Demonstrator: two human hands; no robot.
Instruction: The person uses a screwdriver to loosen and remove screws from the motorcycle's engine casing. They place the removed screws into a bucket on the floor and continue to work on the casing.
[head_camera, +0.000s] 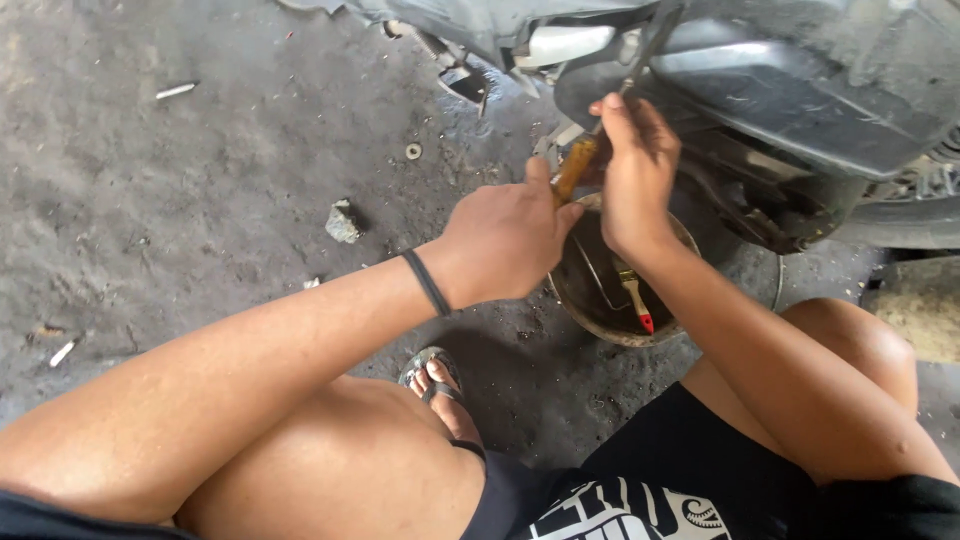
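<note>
My left hand (505, 238) is closed around the amber handle of a screwdriver (577, 166). The tool's metal shaft runs up and right toward the underside of a grey scooter (790, 90). My right hand (635, 170) is held against the shaft higher up, fingers curled over it near the scooter's engine parts (760, 200). Below both hands a dirty round metal basin (570, 290) sits on the floor. A small brush with a red-tipped handle (636, 300) lies inside the basin.
I crouch on an oily concrete floor (200, 200), knees up, one sandalled foot (435, 385) forward. A small stone (342, 222), a washer (413, 151) and a white stick (176, 90) lie on the floor at left. The scooter's rear tyre (910, 215) is at right.
</note>
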